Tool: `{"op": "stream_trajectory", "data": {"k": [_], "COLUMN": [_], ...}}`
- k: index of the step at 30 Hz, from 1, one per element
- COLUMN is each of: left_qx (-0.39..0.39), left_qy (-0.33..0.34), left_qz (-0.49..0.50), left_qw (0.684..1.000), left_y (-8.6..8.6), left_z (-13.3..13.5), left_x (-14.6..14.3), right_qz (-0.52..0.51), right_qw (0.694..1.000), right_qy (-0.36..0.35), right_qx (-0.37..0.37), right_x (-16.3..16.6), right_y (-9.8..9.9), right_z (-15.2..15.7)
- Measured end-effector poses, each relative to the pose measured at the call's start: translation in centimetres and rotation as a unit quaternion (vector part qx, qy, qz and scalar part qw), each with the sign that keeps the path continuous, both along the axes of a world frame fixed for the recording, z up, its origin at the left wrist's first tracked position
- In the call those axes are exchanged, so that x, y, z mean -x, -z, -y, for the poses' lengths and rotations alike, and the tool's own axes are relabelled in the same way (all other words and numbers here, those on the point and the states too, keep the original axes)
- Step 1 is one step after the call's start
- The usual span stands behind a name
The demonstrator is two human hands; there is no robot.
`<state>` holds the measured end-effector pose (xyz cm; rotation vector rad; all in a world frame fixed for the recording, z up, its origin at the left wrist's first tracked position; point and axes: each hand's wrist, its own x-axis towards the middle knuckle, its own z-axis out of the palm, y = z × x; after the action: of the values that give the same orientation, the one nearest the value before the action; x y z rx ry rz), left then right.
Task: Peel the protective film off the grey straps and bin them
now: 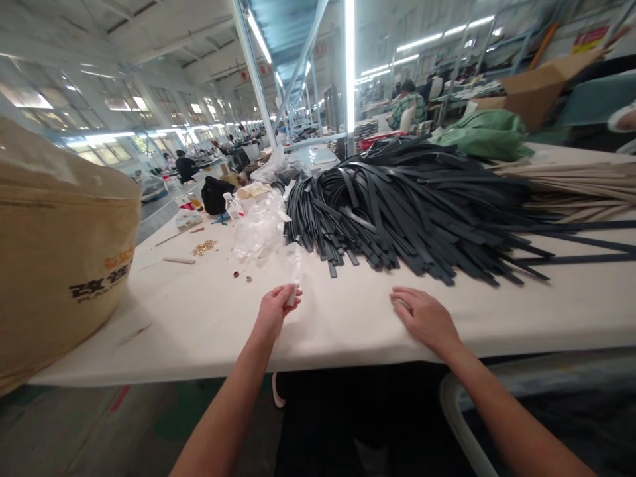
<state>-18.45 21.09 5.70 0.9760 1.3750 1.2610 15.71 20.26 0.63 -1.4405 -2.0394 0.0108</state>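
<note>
My left hand (278,308) is closed over the table, thumb and fingers pinching a thin, see-through whitish plastic piece (294,262). That piece reaches up toward a heap of crumpled clear plastic (256,228); its exact kind is unclear. My right hand (422,318) rests low over the pale tabletop, with fingers stretched forward and loosely bent. A small greyish spot shows by its thumb, too unclear to name. Beyond both hands lies a large pile of dark flat straps (387,205), their cut ends pointing toward me. Neither hand touches the pile.
A big tan sack (64,258) stands at the left. Small brass-coloured pieces (205,247), a plastic bottle (232,207) and a black bag (217,194) lie on the table (342,318). Beige strips (576,189) and a green bundle (484,134) are at right. People work farther back.
</note>
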Motion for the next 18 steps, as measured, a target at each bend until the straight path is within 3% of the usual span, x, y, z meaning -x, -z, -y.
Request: {"op": "stream_trajectory", "data": {"k": [2, 4, 6, 10, 14, 18], "left_qx": [0.027, 0.053, 0.063, 0.064, 0.063, 0.019], "left_qy": [0.006, 0.008, 0.014, 0.08, 0.156, 0.094], "left_qz": [0.122, 0.175, 0.183, 0.135, 0.105, 0.169], "left_qw": [0.992, 0.983, 0.981, 0.985, 0.98, 0.981], "left_y": [0.6, 1.0, 1.2, 0.3, -1.8, -5.0], "left_z": [3.6, 6.5, 8.8, 12.2, 14.5, 14.0], "left_x": [-1.7, -3.0, -4.0, -4.8, -3.9, -1.0], "right_qz": [-0.027, -0.075, -0.098, -0.039, -0.038, -0.088], "right_qw": [1.0, 0.997, 0.995, 0.991, 0.978, 0.947], "right_qy": [0.007, 0.006, -0.021, -0.117, -0.203, -0.27], "right_qx": [0.005, -0.004, -0.029, -0.057, 0.012, 0.15], "right_x": [0.5, 1.6, 3.2, 7.2, 9.7, 11.0], "right_y": [-0.2, -0.6, -1.3, -3.7, -5.1, -5.7], "right_z": [0.6, 1.8, 3.4, 5.9, 6.1, 7.3]}}
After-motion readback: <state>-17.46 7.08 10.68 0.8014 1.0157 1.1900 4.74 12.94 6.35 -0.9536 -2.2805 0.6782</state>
